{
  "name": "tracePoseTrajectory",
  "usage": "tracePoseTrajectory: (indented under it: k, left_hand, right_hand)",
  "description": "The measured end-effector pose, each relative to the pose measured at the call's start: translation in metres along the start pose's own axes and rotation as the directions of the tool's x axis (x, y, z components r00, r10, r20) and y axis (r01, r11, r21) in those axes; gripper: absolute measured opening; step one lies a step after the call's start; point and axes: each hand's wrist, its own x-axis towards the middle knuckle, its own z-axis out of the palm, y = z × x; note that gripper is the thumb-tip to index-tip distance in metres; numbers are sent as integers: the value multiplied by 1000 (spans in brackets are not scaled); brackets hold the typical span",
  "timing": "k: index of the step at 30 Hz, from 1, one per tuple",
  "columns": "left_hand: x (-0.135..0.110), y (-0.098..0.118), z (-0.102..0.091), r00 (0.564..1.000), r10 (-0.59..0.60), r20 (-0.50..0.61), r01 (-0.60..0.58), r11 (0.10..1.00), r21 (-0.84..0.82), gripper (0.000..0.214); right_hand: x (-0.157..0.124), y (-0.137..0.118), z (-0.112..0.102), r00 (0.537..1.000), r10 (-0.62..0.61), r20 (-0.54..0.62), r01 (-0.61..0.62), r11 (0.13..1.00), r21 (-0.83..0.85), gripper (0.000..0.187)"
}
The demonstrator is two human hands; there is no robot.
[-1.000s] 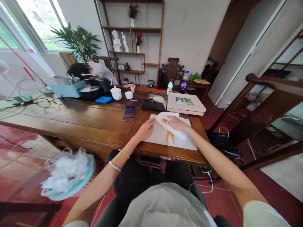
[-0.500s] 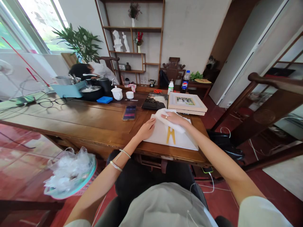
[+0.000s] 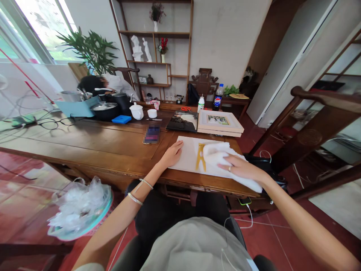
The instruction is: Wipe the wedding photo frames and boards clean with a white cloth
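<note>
On the wooden table (image 3: 121,145) lies a flat white board (image 3: 187,160) marked with a yellow figure (image 3: 200,156) that has two leg-like prongs. My left hand (image 3: 174,153) rests on the board's left edge, its fingers stretched out flat. Under my right hand (image 3: 239,167) is a bunched white cloth (image 3: 216,150), which the fingers press and grip at the board's right side. The cloth covers that side of the board and hangs over the table's front right corner. Whether the yellow figure is printed or a separate piece I cannot tell.
Behind the board are a framed picture (image 3: 221,122), a dark book-like item (image 3: 180,121) and a phone (image 3: 151,134). A cola bottle (image 3: 218,98), white teapot (image 3: 137,111) and blue box (image 3: 121,119) stand farther back. A basket of plastic bags (image 3: 81,207) is lower left; a person (image 3: 118,84) sits beyond.
My right hand has swept the white cloth from the board's upper middle to the right and toward me, uncovering the top of the yellow figure. My left hand stays at the board's left edge.
</note>
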Motion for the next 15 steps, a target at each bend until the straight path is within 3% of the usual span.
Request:
tracePoseTrajectory:
  k: [3,6,10,15]
  left_hand:
    - [0,1,0,1000,-10,10,10,1000,11,46]
    - [0,1,-1,1000,-14,20,13,1000,21,46]
    - [0,1,-1,1000,-12,17,12,1000,10,46]
    - [0,2,-3,1000,-13,13,13,1000,-12,45]
  right_hand:
    - [-19,-15,5,998,-50,37,52,998,-46,38]
    - [-13,-8,7,1000,-21,11,22,995,-95,29]
    - [33,22,5,996,36,-81,-46,991,-125,23]
    - [87,45,-2,988,108,-110,-116,991,-66,30]
